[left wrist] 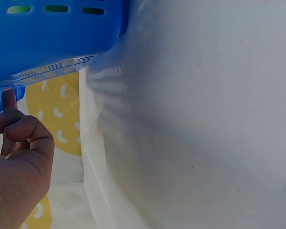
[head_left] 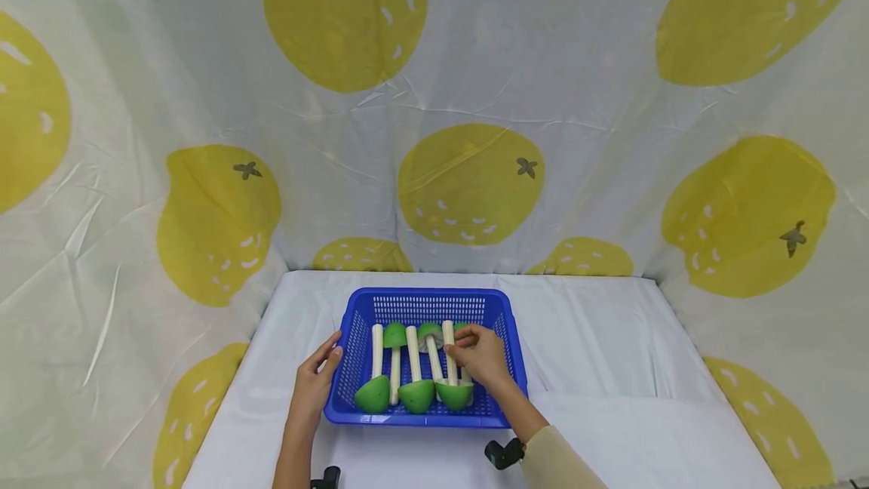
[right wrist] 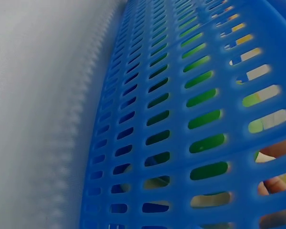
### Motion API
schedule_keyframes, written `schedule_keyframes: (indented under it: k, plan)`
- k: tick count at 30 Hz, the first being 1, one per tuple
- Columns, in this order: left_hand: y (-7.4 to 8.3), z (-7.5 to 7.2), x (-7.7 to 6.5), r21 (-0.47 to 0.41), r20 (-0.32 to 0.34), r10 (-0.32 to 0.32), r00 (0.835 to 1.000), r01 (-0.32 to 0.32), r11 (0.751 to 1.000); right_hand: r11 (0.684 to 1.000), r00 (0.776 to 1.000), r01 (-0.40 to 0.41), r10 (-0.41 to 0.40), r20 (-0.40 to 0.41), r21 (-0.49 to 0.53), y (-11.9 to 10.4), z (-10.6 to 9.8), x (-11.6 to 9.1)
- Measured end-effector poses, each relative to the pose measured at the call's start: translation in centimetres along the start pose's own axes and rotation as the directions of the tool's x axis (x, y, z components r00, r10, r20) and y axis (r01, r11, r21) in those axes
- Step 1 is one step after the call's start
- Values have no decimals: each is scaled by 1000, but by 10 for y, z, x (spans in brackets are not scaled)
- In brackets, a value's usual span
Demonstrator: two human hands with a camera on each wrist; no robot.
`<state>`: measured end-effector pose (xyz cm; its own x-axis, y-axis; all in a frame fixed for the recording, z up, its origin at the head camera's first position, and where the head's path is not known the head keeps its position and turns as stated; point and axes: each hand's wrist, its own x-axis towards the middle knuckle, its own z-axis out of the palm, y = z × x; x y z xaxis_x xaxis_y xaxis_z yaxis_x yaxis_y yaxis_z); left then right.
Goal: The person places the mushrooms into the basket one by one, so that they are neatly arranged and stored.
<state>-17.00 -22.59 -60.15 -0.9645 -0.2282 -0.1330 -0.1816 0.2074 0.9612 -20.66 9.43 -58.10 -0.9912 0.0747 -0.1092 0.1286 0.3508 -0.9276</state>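
Several toy mushrooms with green caps and white stems lie side by side, caps alternating near and far, in a blue plastic basket (head_left: 429, 421). My right hand (head_left: 483, 357) reaches over the basket's right side and pinches the pale stem of the rightmost near-cap mushroom (head_left: 455, 396). That hand partly covers another mushroom behind it. In the right wrist view, its fingers (right wrist: 276, 185) show only in part through the slotted wall. My left hand (head_left: 317, 376) is at the basket's left rim, its fingers loosely extended against it; in the left wrist view a fingertip touches the blue plastic.
The basket stands on a white cloth-covered table (head_left: 597, 345). Behind and at both sides hangs a pale curtain (head_left: 591, 172) printed with large yellow lemons. A black wrist-worn device (head_left: 504, 454) sits on the right wrist, close to the basket's front edge.
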Motion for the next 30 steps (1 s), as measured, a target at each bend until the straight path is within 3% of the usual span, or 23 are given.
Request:
schedule_keyframes:
  k: [15, 25, 30]
  plan:
    - [2, 1, 0, -12, 13, -2, 1000, 2, 1000, 993, 996, 53, -61, -68, -102, 6, -1, 1]
    - [2, 1, 0, -20, 9, 2, 1000, -1, 1000, 996, 996, 55, -60, -65, -73, 5, -6, -2]
    - [1, -1, 0, 11, 6, 1, 1000, -1, 1000, 992, 993, 116, -118, -28, -52, 4, -13, -2]
